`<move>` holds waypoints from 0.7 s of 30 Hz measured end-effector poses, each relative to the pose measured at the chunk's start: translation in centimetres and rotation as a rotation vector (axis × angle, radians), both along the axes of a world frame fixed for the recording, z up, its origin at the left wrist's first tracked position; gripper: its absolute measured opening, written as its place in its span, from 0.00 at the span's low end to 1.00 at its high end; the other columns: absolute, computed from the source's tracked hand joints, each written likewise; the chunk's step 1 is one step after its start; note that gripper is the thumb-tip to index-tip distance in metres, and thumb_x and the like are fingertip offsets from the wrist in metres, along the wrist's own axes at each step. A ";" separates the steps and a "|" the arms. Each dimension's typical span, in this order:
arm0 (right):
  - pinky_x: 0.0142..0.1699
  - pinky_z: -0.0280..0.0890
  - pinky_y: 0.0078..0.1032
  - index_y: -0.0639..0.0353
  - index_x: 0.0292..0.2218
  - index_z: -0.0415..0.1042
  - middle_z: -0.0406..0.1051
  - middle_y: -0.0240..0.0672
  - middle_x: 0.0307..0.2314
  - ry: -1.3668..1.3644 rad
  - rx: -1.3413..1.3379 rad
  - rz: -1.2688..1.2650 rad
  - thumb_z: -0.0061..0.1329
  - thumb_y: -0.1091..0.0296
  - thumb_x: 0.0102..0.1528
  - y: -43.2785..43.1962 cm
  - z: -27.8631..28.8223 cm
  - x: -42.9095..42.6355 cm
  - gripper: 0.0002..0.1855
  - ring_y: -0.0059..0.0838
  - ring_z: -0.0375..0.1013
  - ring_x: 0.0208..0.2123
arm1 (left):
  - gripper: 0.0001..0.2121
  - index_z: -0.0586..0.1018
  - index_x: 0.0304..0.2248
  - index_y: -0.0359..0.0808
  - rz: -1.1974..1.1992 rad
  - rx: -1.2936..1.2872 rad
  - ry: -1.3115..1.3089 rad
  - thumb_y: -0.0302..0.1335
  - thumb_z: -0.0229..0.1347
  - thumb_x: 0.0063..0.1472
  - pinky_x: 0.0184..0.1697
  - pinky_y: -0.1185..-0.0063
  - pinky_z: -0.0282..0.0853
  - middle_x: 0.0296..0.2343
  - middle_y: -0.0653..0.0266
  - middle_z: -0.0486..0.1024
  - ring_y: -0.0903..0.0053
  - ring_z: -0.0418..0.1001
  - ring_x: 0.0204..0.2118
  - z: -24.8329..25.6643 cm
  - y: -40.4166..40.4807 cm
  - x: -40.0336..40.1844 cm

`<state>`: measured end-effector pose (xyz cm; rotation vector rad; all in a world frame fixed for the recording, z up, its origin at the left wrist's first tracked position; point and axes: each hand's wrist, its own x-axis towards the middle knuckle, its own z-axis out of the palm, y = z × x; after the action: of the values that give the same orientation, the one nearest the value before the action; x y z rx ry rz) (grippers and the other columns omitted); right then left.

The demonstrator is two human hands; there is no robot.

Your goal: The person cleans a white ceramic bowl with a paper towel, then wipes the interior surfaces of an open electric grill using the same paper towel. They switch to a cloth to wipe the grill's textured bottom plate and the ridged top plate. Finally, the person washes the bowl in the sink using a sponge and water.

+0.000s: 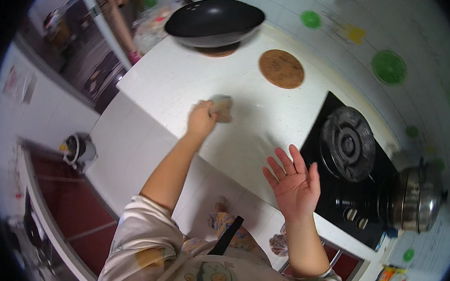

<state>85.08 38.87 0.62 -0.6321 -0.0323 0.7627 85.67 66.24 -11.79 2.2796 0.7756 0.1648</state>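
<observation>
My left hand (pixel 203 119) grips a crumpled cloth (pixel 222 108) over the white countertop (pixel 244 142), near its front edge. The cloth is pale green and tan, and slightly blurred. Whether it presses on the surface I cannot tell. My right hand (pixel 295 184) is raised palm up with its fingers spread, holding nothing. It hovers by the counter's front edge, just left of the black gas hob (pixel 310 146).
A black wok (pixel 217 20) rests on a round mat at the counter's far end. Nearer lies a brown round trivet (pixel 281 69). On the hob are a dark burner ring (pixel 349 143) and a steel pot (pixel 416 197). A bin (pixel 80 150) stands on the floor at left.
</observation>
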 end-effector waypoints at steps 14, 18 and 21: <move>0.40 0.61 0.19 0.70 0.44 0.61 0.68 0.33 0.34 -0.672 -0.152 0.993 0.36 0.75 0.54 6.0 -2.6 -19.1 0.15 0.20 0.66 0.34 | 0.12 0.67 0.40 0.33 0.701 -0.415 -0.643 0.20 0.44 0.54 0.41 0.82 0.61 0.34 0.65 0.66 0.80 0.65 0.35 13.8 -21.4 -38.9; 0.34 0.61 0.16 0.67 0.34 0.66 0.69 0.33 0.28 -0.766 -0.062 1.332 0.41 0.66 0.54 1.6 -1.8 -31.2 0.11 0.18 0.66 0.29 | 0.09 0.68 0.37 0.33 1.080 -0.462 -0.982 0.22 0.46 0.54 0.39 0.84 0.60 0.32 0.67 0.68 0.84 0.65 0.34 14.4 -34.4 -51.0; 0.33 0.61 0.16 0.64 0.29 0.68 0.69 0.32 0.25 -0.831 0.008 1.720 0.43 0.64 0.53 -4.1 -2.0 -39.8 0.11 0.17 0.66 0.26 | 0.09 0.69 0.34 0.32 1.368 -0.339 -1.384 0.27 0.48 0.55 0.37 0.86 0.61 0.30 0.68 0.69 0.86 0.65 0.34 14.2 -45.9 -57.1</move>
<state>45.29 34.73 -1.36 -0.7974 -1.4973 2.0593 28.56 20.33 2.43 0.5507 1.1719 1.7569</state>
